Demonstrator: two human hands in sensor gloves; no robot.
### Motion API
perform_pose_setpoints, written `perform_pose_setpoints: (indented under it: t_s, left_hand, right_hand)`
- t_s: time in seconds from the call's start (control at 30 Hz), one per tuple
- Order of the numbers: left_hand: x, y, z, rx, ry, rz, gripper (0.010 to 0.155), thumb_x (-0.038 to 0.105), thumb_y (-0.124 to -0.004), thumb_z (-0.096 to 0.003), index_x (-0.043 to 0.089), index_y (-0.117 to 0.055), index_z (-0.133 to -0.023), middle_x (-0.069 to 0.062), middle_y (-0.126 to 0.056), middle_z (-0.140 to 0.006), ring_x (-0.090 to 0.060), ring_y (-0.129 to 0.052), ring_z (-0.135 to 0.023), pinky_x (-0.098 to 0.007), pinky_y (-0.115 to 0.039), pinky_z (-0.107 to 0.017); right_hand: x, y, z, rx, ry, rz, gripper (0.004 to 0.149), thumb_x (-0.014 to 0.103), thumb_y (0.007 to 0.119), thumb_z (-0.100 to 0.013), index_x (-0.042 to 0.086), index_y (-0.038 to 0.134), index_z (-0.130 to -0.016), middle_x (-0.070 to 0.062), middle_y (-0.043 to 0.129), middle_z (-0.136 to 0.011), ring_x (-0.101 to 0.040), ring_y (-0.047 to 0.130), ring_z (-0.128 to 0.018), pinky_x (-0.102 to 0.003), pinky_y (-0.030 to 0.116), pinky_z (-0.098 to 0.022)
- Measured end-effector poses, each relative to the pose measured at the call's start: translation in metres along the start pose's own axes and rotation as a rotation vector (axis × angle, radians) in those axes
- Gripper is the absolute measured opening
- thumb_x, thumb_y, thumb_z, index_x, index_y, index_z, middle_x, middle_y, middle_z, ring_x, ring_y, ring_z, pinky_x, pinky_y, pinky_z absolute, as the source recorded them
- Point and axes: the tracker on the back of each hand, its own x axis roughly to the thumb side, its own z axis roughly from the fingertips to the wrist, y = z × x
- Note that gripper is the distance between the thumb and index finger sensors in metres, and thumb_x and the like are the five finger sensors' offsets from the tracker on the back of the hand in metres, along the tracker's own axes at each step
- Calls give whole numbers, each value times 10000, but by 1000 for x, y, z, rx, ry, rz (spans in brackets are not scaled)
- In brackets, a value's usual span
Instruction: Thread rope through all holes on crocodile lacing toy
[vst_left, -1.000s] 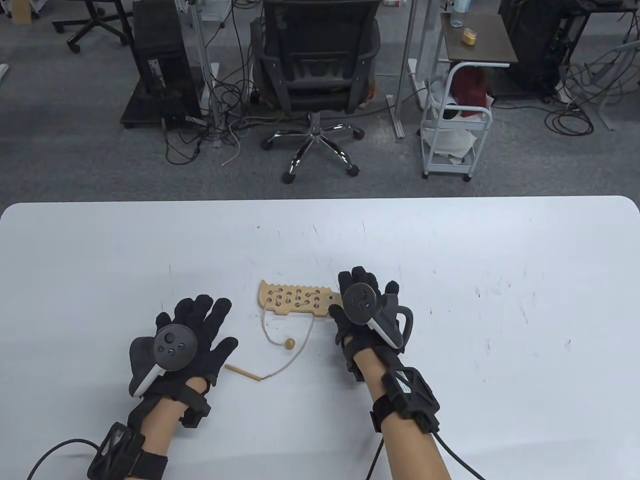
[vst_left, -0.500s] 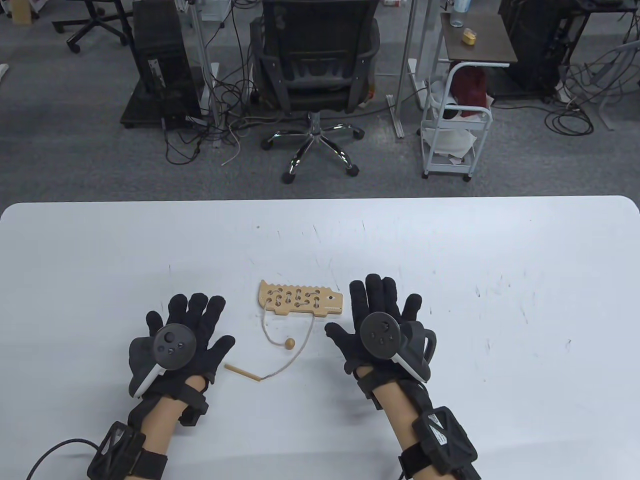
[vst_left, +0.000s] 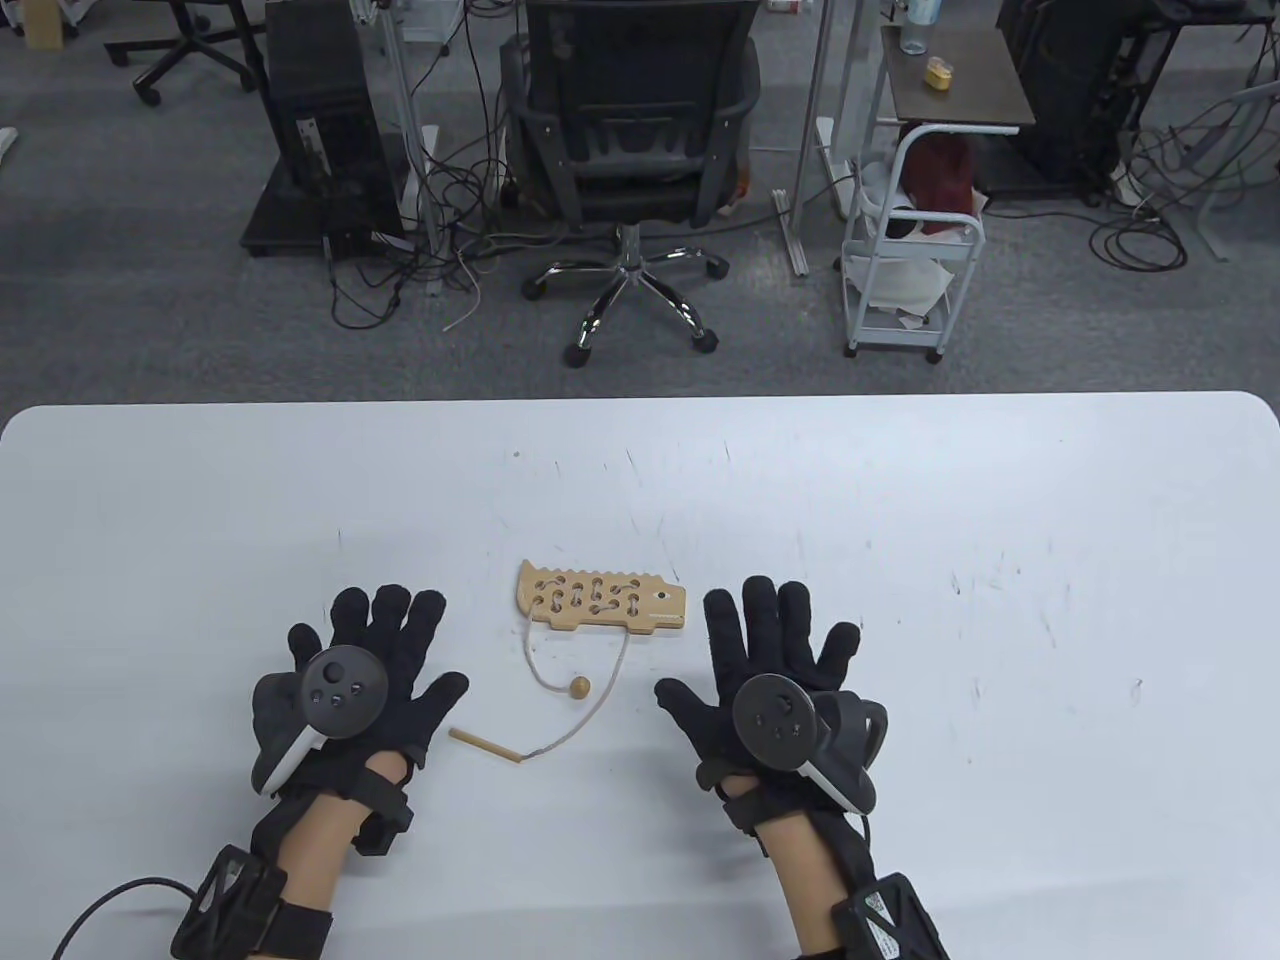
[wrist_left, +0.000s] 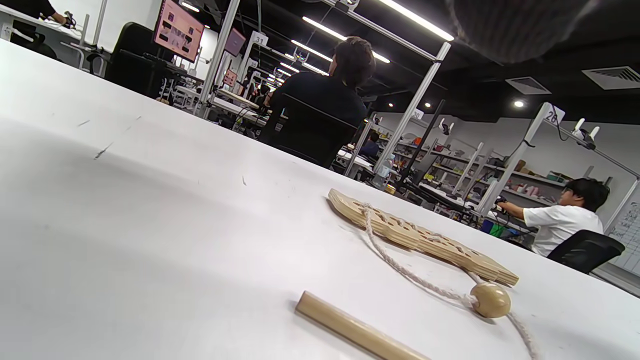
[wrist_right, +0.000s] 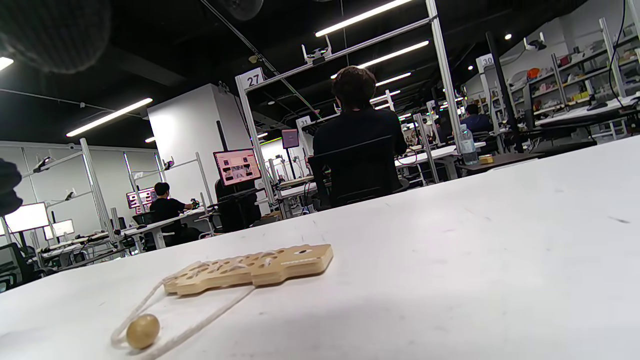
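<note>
Overhead, frame tags (wrist_right: 253, 79) "27", "30".

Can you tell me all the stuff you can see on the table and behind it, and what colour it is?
Crocodile toy: one, light wood, flat on the table between the hands.
Rope: one, pale, laced through the toy's holes, loose ends on the table.
Bead: one, light wood, on the rope near the toy.
Stick: one, light wood, at a rope end, by the left hand.
Table: one, white, scuffed.
Office chair: one, black, on the floor behind the table.
Cart: one, white, behind the table to the right.
Left hand: one, black glove, flat on the table, empty.
Right hand: one, black glove, flat, empty.
</note>
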Motion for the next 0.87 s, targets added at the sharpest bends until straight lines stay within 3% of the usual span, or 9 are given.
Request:
perform_pose_setpoints:
  t_s: [0.87]
  left_hand:
    - [5,-4,0,-32,-20,3,804,668,-721,-422,569,-271,-1081,79,-246,-1230,-302,-104,-1171,-625,-5,-735]
  right_hand:
    - [-18,23,-2,140,45,-16,872,689,793,-435,312,346,-1083,-66,207,-1162,-379,64,-1029,-638,-11,-574]
